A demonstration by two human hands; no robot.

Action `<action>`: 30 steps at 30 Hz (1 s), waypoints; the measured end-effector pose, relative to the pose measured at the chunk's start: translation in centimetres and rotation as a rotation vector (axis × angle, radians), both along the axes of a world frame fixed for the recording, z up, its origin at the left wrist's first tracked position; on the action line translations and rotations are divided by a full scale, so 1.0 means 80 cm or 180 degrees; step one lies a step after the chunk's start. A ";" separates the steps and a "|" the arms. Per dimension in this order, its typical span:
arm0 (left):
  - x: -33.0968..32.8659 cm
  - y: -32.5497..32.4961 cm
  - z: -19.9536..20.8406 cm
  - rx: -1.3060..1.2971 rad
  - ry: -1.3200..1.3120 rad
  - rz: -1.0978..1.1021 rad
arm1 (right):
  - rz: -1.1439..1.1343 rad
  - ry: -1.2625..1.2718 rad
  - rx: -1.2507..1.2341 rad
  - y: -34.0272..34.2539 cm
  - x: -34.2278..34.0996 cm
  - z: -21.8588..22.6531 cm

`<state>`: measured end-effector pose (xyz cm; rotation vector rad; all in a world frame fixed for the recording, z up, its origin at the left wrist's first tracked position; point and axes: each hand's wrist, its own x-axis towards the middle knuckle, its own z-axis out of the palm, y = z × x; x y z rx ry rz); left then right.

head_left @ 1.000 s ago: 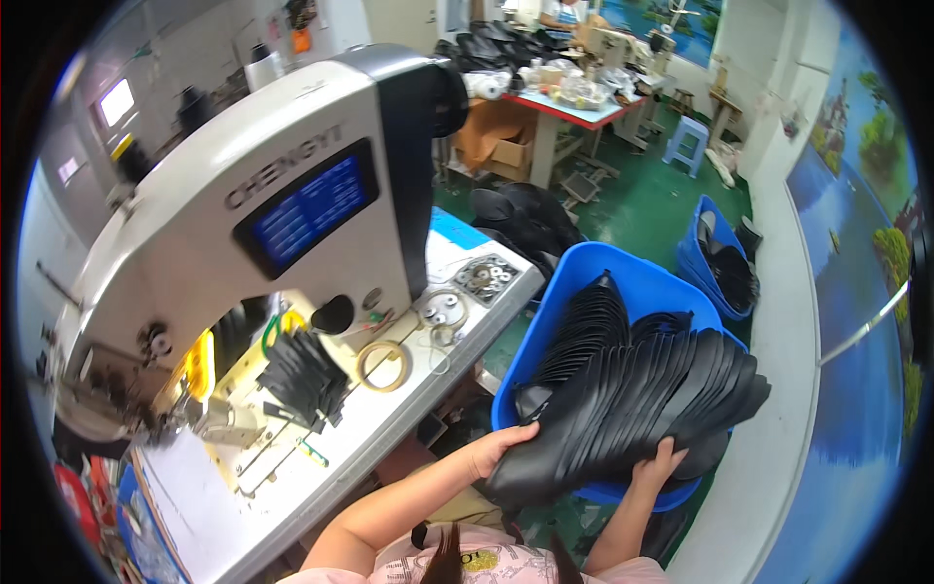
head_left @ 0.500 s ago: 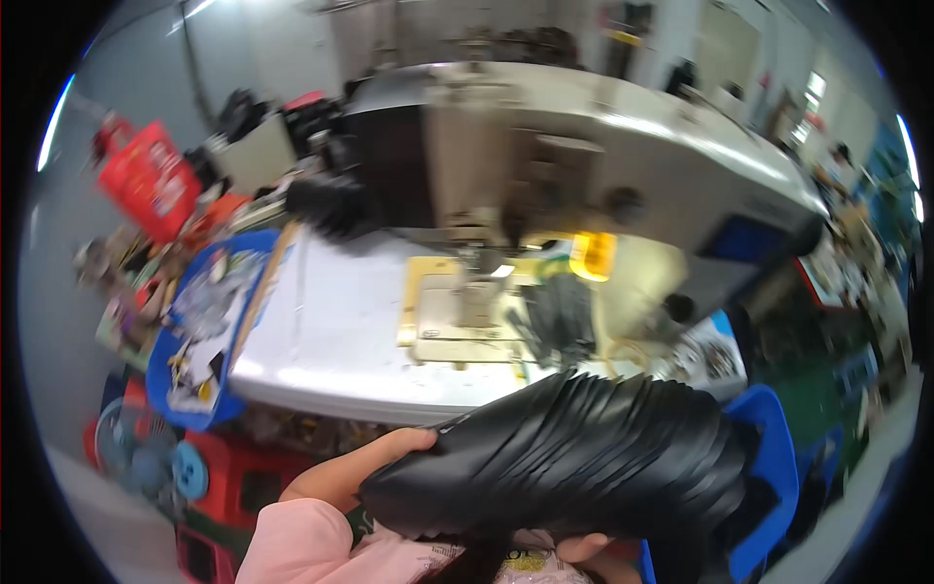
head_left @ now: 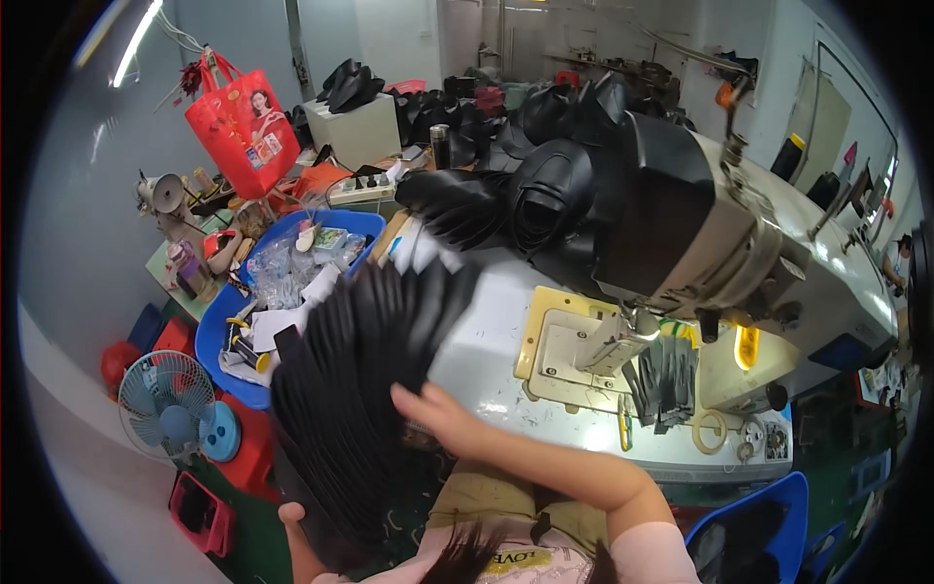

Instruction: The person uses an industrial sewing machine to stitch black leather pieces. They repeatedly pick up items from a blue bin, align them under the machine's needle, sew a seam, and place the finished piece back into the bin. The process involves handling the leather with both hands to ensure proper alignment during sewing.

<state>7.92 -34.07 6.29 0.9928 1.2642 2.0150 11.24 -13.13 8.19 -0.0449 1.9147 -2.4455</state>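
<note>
From where I stand, the desk [head_left: 477, 375] takes up the most room, with the big sewing machine [head_left: 749, 224] over its right half. The blue tub [head_left: 796, 506] sits low at its right end. A second ago the thick stack of black pieces [head_left: 365, 380] was held over that tub; now the person has swung it round to the desk's left end, near the blue bin [head_left: 216, 358]. So the work has moved off the tub side and past the needle. The stack lies between the hands, fanned out and steeply tilted; I can't tell whether it touches the desk. The hands are apart, both clamped on it: the right hand [head_left: 443, 419] at its right side, the left hand [head_left: 295, 516] low on its left edge, fingers mostly hidden.
</note>
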 end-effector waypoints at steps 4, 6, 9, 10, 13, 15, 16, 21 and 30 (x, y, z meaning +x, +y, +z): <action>-0.048 0.021 0.035 0.0501 0.0849 0.0872 | 0.0178 0.0631 -0.1043 0.036 -0.136 0.001; -0.105 0.046 0.027 0.0114 0.0948 0.1335 | -0.0339 0.0361 -0.1189 0.064 -0.167 0.007; -0.221 0.084 -0.056 -0.2447 0.1446 0.1851 | -0.1000 -0.0922 0.0467 0.110 -0.196 -0.093; -0.213 0.117 -0.065 -0.2506 0.2324 0.2531 | -0.1100 -0.1039 0.0472 0.128 -0.187 -0.134; -0.261 0.122 -0.091 -0.2966 0.2090 0.2397 | -0.0814 -0.1019 0.0507 0.159 -0.090 -0.167; -0.283 0.125 -0.058 -0.3176 0.1411 0.1536 | -0.0832 -0.1088 0.0430 0.169 -0.010 -0.154; -0.285 0.124 -0.048 -0.3211 0.1672 0.1631 | -0.0906 -0.0946 0.0357 0.170 0.026 -0.152; -0.282 0.120 -0.027 -0.4679 0.1908 0.1406 | -0.1160 -0.0703 0.1374 0.186 0.165 -0.133; -0.318 0.082 -0.040 -0.3271 0.2970 0.1493 | -0.2428 -0.1586 0.3578 0.251 0.264 -0.085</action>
